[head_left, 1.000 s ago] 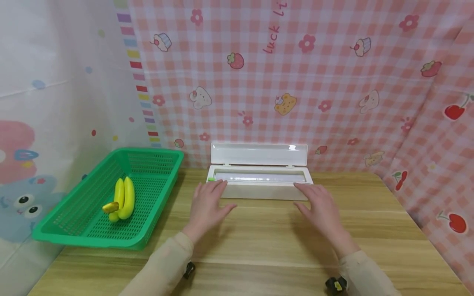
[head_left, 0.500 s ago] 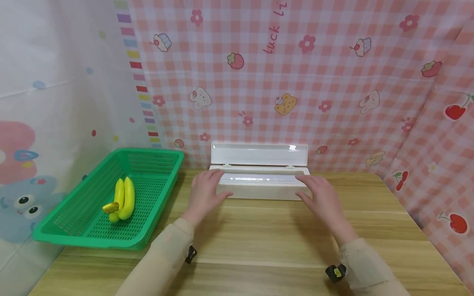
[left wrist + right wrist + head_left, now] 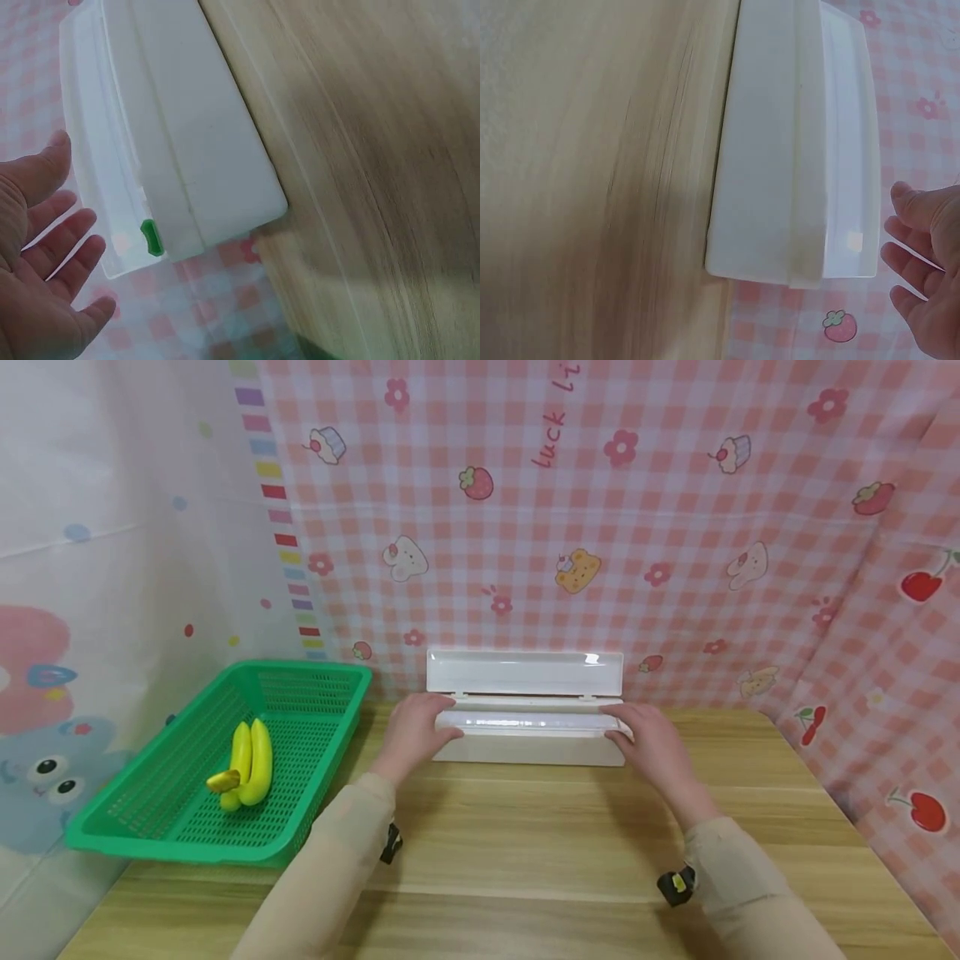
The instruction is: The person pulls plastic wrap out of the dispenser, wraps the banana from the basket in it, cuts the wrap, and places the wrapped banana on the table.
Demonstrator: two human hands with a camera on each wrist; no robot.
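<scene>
A long white box (image 3: pixel 528 750), like a cling film dispenser, stands at the back of the table. Its lid (image 3: pixel 525 673) is raised, and a pale shiny strip (image 3: pixel 525 720) lies along the top. My left hand (image 3: pixel 415 735) is at the box's left end, thumb and fingers apart; my right hand (image 3: pixel 658 750) mirrors it at the right end. Whether either touches the box, I cannot tell. In the left wrist view a green slider (image 3: pixel 151 238) shows at the box's end, beside spread fingers. In the right wrist view the fingers (image 3: pixel 904 262) are loosely bent around nothing.
On the left stands a green basket (image 3: pixel 307 822) with several yellow bananas (image 3: pixel 257 764) in it. The wooden table (image 3: pixel 540 860) spreads out in front of the box. A pink checked cloth (image 3: pixel 510 527) hangs behind, close to the lid.
Both hands have moved slightly outward and up to the box's ends, and the gap between each thumb and its fingers has narrowed. The box, lid and basket stay in place.
</scene>
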